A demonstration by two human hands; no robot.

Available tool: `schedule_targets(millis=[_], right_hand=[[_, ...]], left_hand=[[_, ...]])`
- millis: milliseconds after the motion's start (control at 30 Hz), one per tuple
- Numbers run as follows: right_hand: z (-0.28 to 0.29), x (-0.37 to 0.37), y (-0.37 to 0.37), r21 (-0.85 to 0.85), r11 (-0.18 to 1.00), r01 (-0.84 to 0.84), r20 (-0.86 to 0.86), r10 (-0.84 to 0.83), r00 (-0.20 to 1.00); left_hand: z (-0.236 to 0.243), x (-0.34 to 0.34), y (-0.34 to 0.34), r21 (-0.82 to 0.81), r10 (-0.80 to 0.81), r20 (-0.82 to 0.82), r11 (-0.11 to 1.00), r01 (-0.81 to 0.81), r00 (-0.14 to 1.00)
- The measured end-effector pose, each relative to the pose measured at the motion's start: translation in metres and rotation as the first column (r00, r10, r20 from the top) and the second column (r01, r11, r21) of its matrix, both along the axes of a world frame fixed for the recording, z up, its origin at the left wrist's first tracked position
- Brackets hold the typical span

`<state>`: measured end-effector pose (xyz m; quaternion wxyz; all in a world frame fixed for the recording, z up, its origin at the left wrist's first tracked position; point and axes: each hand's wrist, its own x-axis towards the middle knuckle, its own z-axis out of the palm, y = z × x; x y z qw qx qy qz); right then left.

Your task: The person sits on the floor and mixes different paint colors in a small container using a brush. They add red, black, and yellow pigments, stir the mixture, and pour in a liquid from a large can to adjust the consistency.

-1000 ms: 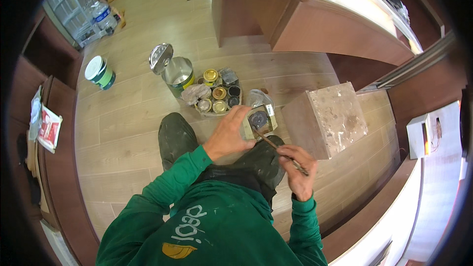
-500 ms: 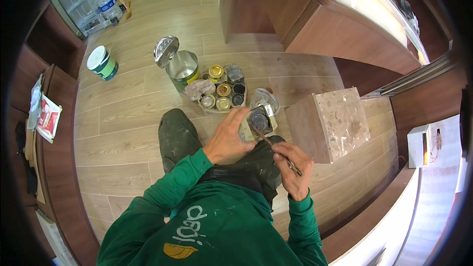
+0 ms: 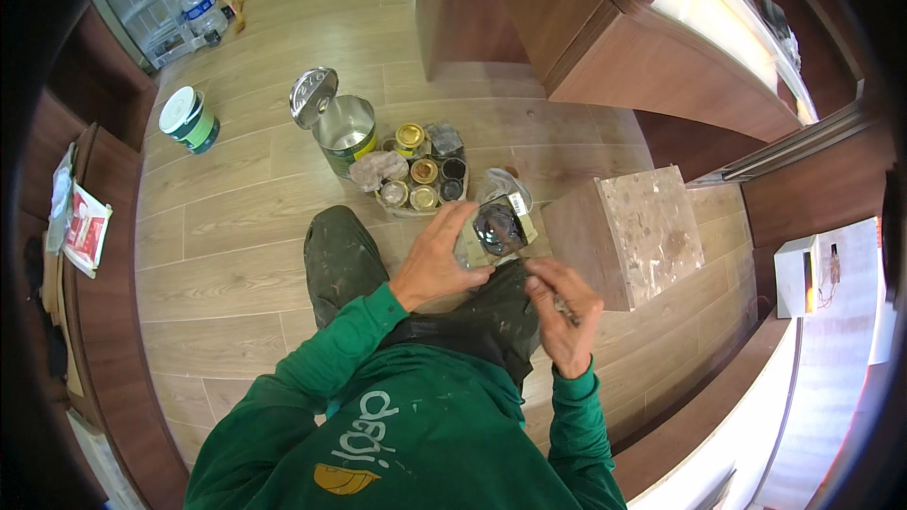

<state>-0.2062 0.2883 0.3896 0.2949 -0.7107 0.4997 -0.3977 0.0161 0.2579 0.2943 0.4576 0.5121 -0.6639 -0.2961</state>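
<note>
My left hand (image 3: 436, 260) grips a small square card (image 3: 496, 227) smeared with dark paint, holding it over my knees. My right hand (image 3: 564, 304) pinches a thin brush (image 3: 540, 279) whose tip rests on the dark smear. Both arms wear green sleeves. Just beyond the card lies a shallow tray (image 3: 418, 211) with several small tins of paint, some yellow, some dark, and a crumpled rag (image 3: 378, 168).
A large open metal can (image 3: 342, 132) with its lid tipped up stands behind the tray. A white and green tub (image 3: 189, 119) sits far left on the wood floor. A paint-stained wooden box (image 3: 628, 236) is at my right, wooden cabinets (image 3: 605, 47) beyond.
My right hand has come closer to the card, and the brush tip moves over the dark paint. The left hand keeps hold of the card.
</note>
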Motion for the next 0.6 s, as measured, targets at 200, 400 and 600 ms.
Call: schedule_targets(millis=[200,400,600], right_hand=[[0.0072,0.0013,0.0002,0.026,0.985,0.171,0.006,-0.171,0.985],[0.0041,0.0054,-0.0014,-0.026,0.999,-0.019,-0.013,0.019,1.0],[0.0002,0.0075,0.0021,-0.01,0.998,-0.065,-0.076,0.064,0.995]], left_hand=[[-0.0027,0.0017,0.0001,-0.018,0.004,-0.009,1.0,-0.004,1.0],[-0.0044,0.0013,-0.0007,-0.045,0.028,-0.016,0.999,-0.029,0.999],[-0.0078,-0.0034,0.0048,-0.077,0.033,-0.009,0.996,-0.034,0.999]])
